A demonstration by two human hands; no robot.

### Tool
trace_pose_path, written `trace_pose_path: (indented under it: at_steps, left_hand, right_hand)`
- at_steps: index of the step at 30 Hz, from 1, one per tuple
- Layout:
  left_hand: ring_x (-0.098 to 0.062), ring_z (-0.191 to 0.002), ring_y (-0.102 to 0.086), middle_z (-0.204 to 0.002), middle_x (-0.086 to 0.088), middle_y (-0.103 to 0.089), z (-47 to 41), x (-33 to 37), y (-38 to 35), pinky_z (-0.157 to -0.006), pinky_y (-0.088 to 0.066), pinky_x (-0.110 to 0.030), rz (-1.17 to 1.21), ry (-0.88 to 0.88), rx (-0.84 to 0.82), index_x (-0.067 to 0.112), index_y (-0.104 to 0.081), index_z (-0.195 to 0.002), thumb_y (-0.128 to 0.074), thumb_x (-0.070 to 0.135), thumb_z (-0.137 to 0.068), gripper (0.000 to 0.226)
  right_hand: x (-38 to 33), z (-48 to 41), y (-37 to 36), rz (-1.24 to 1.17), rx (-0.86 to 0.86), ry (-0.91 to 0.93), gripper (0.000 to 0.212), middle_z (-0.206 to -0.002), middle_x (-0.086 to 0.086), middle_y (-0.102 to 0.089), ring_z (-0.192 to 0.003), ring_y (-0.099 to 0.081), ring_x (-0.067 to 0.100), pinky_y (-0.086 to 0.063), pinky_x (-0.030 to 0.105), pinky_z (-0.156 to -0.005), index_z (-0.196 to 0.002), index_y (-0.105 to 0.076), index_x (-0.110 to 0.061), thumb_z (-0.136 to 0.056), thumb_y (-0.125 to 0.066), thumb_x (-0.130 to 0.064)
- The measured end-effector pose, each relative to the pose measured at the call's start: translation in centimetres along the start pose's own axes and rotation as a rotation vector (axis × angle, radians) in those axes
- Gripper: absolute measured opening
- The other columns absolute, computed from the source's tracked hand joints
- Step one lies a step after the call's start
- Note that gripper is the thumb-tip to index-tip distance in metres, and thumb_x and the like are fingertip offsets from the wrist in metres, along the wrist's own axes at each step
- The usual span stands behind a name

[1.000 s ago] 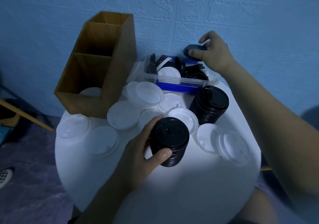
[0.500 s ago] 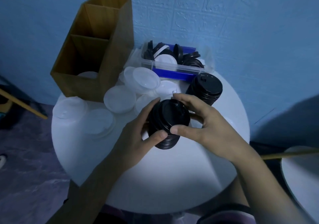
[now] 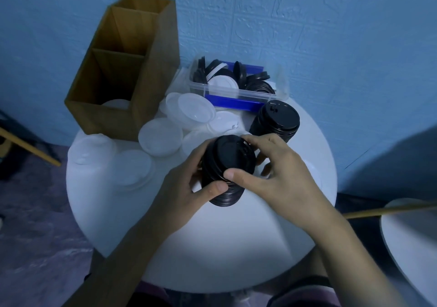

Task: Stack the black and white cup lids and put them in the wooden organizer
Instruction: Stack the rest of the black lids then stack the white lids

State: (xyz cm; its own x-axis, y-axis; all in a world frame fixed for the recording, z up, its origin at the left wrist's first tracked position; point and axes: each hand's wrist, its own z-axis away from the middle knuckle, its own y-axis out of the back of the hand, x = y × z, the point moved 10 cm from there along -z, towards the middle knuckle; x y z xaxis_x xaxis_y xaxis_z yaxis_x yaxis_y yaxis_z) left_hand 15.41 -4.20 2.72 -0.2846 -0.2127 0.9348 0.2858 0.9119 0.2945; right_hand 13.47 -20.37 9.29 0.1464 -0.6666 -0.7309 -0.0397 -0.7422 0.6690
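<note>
A stack of black lids [image 3: 227, 172] stands at the middle of the round white table [image 3: 212, 247]. My left hand [image 3: 189, 188] grips its left side, thumb on the lower rims. My right hand [image 3: 272, 174] pinches the top lid of that stack between thumb and fingers. A second black stack [image 3: 276, 120] stands behind, free. Loose white lids [image 3: 160, 136] lie scattered to the left. The wooden organizer [image 3: 123, 70] stands at the back left, with a white lid [image 3: 115, 104] in its front compartment.
A clear plastic bin [image 3: 236, 91] with a blue lid under it holds several loose black and white lids at the back, against the blue wall. Another white round surface [image 3: 413, 247] and a wooden bar sit at the right edge.
My right hand came back from the bin with a black lid and set it on top of the stack that my left hand holds. The camera has tilted down and closer.
</note>
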Motion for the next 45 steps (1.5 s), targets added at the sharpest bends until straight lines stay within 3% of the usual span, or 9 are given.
trace_pose_path:
  at_steps: [4, 10, 15, 19, 22, 26, 33, 39, 45]
  left_hand:
    - [-0.019, -0.128, -0.060, -0.136, 0.008, -0.063, 0.1, -0.4, 0.0, -0.105, -0.049, -0.052, 0.012, 0.015, -0.001, 0.044, -0.042, -0.146, -0.071, 0.042, -0.082, 0.070]
    - [-0.016, -0.129, -0.059, -0.137, 0.011, -0.062, -0.1, -0.6, 0.0, -0.107, -0.048, -0.051, 0.008, 0.024, -0.005, 0.050, -0.040, -0.145, -0.072, 0.043, -0.081, 0.071]
    - [-0.016, -0.129, -0.058, -0.138, 0.013, -0.062, 0.0, -0.8, 0.1, -0.106, -0.048, -0.051, 0.000, 0.032, 0.004, 0.053, -0.040, -0.144, -0.073, 0.045, -0.080, 0.072]
    - [-0.017, -0.128, -0.059, -0.137, 0.011, -0.062, 0.0, -0.7, 0.1, -0.106, -0.049, -0.052, 0.006, 0.027, 0.001, 0.050, -0.041, -0.145, -0.073, 0.045, -0.081, 0.071]
    - [-0.019, -0.130, -0.058, -0.139, 0.009, -0.061, -0.1, -0.5, -0.1, -0.106, -0.048, -0.052, 0.005, 0.023, -0.011, 0.044, -0.041, -0.147, -0.072, 0.042, -0.082, 0.072]
    - [-0.020, -0.129, -0.059, -0.139, 0.009, -0.062, -0.1, -0.7, 0.0, -0.106, -0.048, -0.052, 0.001, 0.031, 0.001, 0.042, -0.041, -0.148, -0.072, 0.040, -0.081, 0.074]
    - [-0.017, -0.130, -0.059, -0.139, 0.010, -0.061, 0.0, -0.5, 0.1, -0.105, -0.050, -0.049, -0.007, 0.015, 0.000, 0.040, -0.042, -0.148, -0.073, 0.042, -0.083, 0.073]
    - [-0.019, -0.127, -0.060, -0.136, 0.010, -0.063, -0.1, -0.6, 0.1, -0.104, -0.050, -0.051, -0.009, 0.025, -0.004, 0.046, -0.041, -0.146, -0.071, 0.042, -0.081, 0.072]
    - [-0.015, -0.131, -0.057, -0.139, 0.012, -0.061, -0.2, -0.7, -0.4, -0.108, -0.048, -0.050, 0.004, 0.043, -0.049, 0.044, -0.039, -0.149, -0.070, 0.040, -0.082, 0.074]
  right_hand:
    - [1.3, -1.2, 1.8, -0.156, -0.082, -0.028, 0.059, -0.114, -0.016, -0.059, -0.108, -0.058, 0.002, -0.047, 0.020, -0.085, -0.124, -0.064, -0.044, -0.069, -0.078, -0.054]
    - [0.9, -1.0, -0.6, -0.102, -0.416, 0.024, 0.077, -0.137, -0.017, -0.048, -0.121, -0.053, 0.007, -0.050, 0.026, -0.096, -0.149, -0.040, -0.048, -0.080, -0.066, -0.023]
    - [0.7, -0.1, -1.6, -0.050, -0.508, -0.020, 0.077, -0.136, -0.027, -0.043, -0.122, -0.048, -0.005, -0.043, 0.019, -0.094, -0.146, -0.028, -0.065, -0.086, -0.071, -0.043]
    - [-0.8, -0.7, -0.8, -0.079, -0.234, 0.026, 0.071, -0.125, -0.029, -0.053, -0.123, -0.051, -0.005, -0.046, 0.026, -0.100, -0.140, -0.049, -0.056, -0.074, -0.065, -0.077]
    - [-0.7, -0.6, -0.4, -0.180, -0.109, 0.021, 0.066, -0.125, -0.023, -0.063, -0.117, -0.060, 0.000, -0.050, 0.028, -0.099, -0.138, -0.057, -0.043, -0.076, -0.074, -0.056]
    - [0.2, -0.2, -1.2, -0.343, -0.219, -0.063, 0.065, -0.124, -0.014, -0.067, -0.121, -0.060, 0.001, -0.049, 0.029, -0.107, -0.138, -0.054, -0.030, -0.081, -0.085, -0.023]
    - [0.1, 0.0, -0.4, -0.056, -0.038, -0.033, 0.087, -0.115, -0.024, -0.050, -0.110, -0.057, -0.002, -0.050, 0.024, -0.093, -0.139, -0.055, -0.041, -0.061, -0.067, -0.078]
    - [1.0, -0.9, 0.9, -0.359, -0.057, -0.040, 0.058, -0.124, -0.009, -0.062, -0.114, -0.061, 0.010, -0.052, 0.019, -0.091, -0.131, -0.063, -0.032, -0.077, -0.085, -0.029]
    - [0.0, -1.0, -0.3, -0.235, -0.322, 0.086, 0.061, -0.136, -0.020, -0.055, -0.132, -0.051, 0.006, -0.045, 0.027, -0.108, -0.139, -0.057, -0.031, -0.085, -0.078, -0.011]
